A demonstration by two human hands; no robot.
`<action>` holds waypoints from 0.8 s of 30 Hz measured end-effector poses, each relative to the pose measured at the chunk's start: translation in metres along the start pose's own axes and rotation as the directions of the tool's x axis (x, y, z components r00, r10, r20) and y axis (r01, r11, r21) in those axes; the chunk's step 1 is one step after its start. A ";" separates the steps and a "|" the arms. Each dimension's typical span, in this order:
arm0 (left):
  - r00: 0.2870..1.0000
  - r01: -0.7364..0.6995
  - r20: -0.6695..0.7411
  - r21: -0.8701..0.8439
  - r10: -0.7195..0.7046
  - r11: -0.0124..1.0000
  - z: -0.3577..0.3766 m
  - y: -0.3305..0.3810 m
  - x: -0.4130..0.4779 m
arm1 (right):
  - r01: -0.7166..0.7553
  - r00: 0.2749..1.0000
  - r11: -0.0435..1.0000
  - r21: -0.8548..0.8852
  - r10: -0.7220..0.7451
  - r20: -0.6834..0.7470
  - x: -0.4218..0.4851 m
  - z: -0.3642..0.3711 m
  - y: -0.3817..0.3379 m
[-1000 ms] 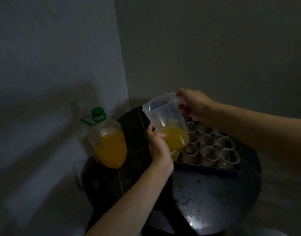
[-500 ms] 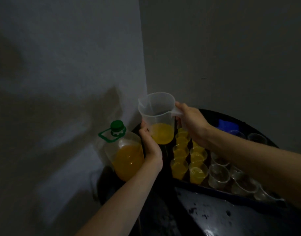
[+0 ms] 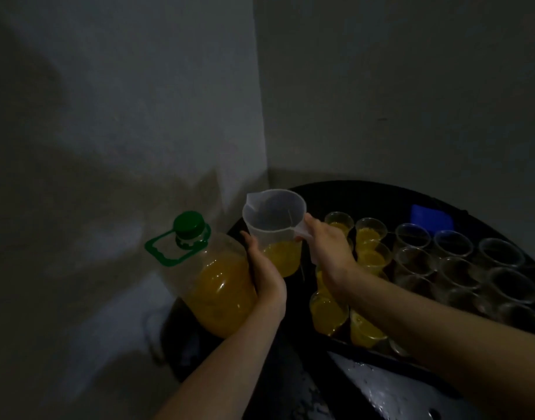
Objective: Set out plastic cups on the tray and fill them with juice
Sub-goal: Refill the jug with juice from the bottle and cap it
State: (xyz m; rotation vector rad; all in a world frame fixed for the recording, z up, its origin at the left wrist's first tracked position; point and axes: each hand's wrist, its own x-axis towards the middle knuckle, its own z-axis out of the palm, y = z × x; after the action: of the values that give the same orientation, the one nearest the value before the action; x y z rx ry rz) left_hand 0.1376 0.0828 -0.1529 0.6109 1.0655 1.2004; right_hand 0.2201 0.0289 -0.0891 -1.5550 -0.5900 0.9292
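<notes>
**Juice jug getting held with both hands next to the tray**

So the person is holding the clear plastic jug [image 3: 274,219] upright, and both hands are on it. The right hand [image 3: 327,247] is gripping the handle on the jug's right side, fingers curled tight around it. The left hand [image 3: 266,274] is cupping the jug's lower left side, with its fingers [image 3: 251,253] curving up along the wall, right where the juice [image 3: 283,259] is sitting. The jug is only holding juice in its bottom part, and its spout is pointing to the upper left.

Just left of the jug, a big juice bottle [image 3: 220,292] with a green cap [image 3: 187,224] is standing on the table, pretty much touching the back of the left hand.

Right of the jug, the tray [image 3: 336,339] is carrying the cups. The filled cups [image 3: 328,313] are sitting nearest the jug, partly hiding under the right forearm, and the empty cups [image 3: 451,247] are standing farther right. Something blue [image 3: 431,218] is lying beyond those, can't tell what. Everything's sitting on a dark shiny table [image 3: 366,389] in a wall corner.
</notes>
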 end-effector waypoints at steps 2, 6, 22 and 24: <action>1.000 0.011 0.004 0.010 -0.011 1.000 -0.002 -0.007 0.008 | 0.012 1.000 1.000 0.016 -0.012 -0.021 0.004 0.005 0.013; 1.000 0.023 -0.009 0.071 -0.023 0.997 -0.017 -0.039 0.027 | -0.050 0.997 0.998 0.042 0.052 -0.057 0.010 0.011 0.034; 0.998 0.065 -0.035 0.137 -0.061 0.988 -0.016 -0.037 0.023 | -0.013 1.000 0.998 0.069 0.014 -0.011 0.000 0.016 0.058; 0.999 0.047 -0.030 0.131 -0.043 0.990 -0.014 -0.034 0.018 | -0.023 0.999 0.998 0.065 0.025 -0.024 -0.001 0.018 0.057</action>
State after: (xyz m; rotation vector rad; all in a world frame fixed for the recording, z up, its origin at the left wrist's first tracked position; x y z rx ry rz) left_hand 0.1403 0.0874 -0.1931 0.6710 1.1826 1.1081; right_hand 0.1983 0.0270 -0.1446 -1.5166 -0.5195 0.9370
